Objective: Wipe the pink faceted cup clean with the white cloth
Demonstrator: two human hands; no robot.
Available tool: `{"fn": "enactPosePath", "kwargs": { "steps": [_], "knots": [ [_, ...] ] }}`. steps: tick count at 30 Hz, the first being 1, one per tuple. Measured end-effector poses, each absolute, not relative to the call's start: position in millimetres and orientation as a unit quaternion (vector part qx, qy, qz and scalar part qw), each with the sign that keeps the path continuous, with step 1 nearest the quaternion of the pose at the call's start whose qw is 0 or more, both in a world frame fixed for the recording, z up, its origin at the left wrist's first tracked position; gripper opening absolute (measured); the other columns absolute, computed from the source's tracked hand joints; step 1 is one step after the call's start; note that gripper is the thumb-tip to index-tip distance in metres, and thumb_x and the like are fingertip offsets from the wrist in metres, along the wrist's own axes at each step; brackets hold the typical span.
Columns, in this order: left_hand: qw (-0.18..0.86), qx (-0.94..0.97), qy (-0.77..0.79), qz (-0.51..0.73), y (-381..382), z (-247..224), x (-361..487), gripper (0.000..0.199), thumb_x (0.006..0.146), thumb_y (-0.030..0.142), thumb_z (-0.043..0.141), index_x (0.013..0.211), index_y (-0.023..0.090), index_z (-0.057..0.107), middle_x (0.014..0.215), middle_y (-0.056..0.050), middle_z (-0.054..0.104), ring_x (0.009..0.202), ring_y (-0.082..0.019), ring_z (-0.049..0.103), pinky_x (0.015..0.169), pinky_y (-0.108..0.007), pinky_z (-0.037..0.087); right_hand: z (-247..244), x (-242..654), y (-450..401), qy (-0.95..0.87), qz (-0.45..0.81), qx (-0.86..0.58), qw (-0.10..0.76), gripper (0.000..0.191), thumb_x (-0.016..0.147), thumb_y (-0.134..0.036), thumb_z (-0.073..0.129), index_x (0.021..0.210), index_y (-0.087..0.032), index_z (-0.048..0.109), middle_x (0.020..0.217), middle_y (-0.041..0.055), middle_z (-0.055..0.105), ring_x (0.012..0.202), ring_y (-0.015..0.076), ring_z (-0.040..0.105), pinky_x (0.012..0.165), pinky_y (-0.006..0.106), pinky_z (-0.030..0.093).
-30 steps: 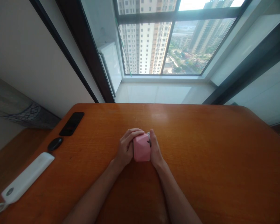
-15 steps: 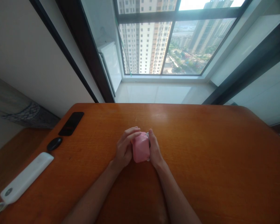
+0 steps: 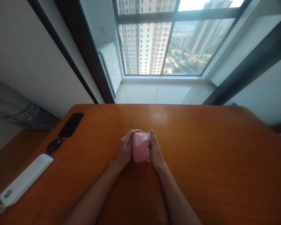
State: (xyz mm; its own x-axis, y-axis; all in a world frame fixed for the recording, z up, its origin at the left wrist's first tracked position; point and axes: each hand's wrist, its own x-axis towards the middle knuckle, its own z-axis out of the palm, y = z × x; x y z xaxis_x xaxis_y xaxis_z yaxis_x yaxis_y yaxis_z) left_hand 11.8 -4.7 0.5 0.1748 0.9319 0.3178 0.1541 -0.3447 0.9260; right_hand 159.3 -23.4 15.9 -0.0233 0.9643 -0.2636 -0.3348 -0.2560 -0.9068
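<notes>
A small pink box-shaped object with faceted sides is between my two hands, over the middle of the table. Its exact kind does not show. A pale grey part with a dark spot sits along its right side. My left hand is wrapped round the left side, its fingers passing behind the far edge, mostly hidden. On the other side my right hand grips the grey part; its thumb points away from me and its other fingers are hidden beneath.
On the brown wooden table, a black phone, a black computer mouse and a white power strip with cables lie along the left edge. Beyond the far edge is a window. A curtain hangs at left.
The left fingers, which lay across the top of the pink object, have slid back to its left and far sides, so more of its top shows. My right hand has barely moved.
</notes>
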Motion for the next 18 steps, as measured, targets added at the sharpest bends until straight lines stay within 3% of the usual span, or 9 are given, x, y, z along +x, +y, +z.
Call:
{"fn": "enactPosePath", "kwargs": {
  "steps": [4, 10, 18],
  "knots": [
    [0.409, 0.649, 0.423, 0.482, -3.7, -2.8, 12.6, 0.030, 0.114, 0.034, 0.048, 0.125, 0.021, 0.073, 0.111, -0.006, 0.078, 0.099, -0.021, 0.074, 0.092, -0.032, 0.058, 12.4, 159.6, -23.0, -0.316, 0.626, -0.475, 0.532, 0.078, 0.086, -0.097, 0.050, 0.062, -0.024, 0.049, 0.052, -0.0043, 0.043, 0.045, 0.0102, 0.035, 0.042, 0.026, 0.023],
    [0.237, 0.734, 0.300, 0.561, -8.5, 2.8, 7.5, 0.034, 0.115, 0.023, 0.046, 0.139, 0.026, 0.070, 0.146, -0.012, 0.068, 0.141, -0.026, 0.063, 0.120, -0.044, 0.052, 7.8, 159.3, -21.2, -0.334, 0.611, -0.453, 0.557, 0.072, 0.089, -0.091, 0.056, 0.066, -0.022, 0.054, 0.058, -0.0022, 0.049, 0.054, 0.0126, 0.040, 0.050, 0.028, 0.033],
    [0.243, 0.751, 0.297, 0.537, -10.8, 6.3, 6.9, 0.036, 0.113, 0.017, 0.047, 0.136, 0.024, 0.073, 0.138, -0.012, 0.071, 0.127, -0.023, 0.069, 0.111, -0.038, 0.055, 8.6, 157.3, -21.6, -0.318, 0.614, -0.454, 0.562, 0.074, 0.087, -0.095, 0.054, 0.068, -0.023, 0.054, 0.060, -0.0017, 0.051, 0.057, 0.0139, 0.042, 0.051, 0.029, 0.034]
  ]
}}
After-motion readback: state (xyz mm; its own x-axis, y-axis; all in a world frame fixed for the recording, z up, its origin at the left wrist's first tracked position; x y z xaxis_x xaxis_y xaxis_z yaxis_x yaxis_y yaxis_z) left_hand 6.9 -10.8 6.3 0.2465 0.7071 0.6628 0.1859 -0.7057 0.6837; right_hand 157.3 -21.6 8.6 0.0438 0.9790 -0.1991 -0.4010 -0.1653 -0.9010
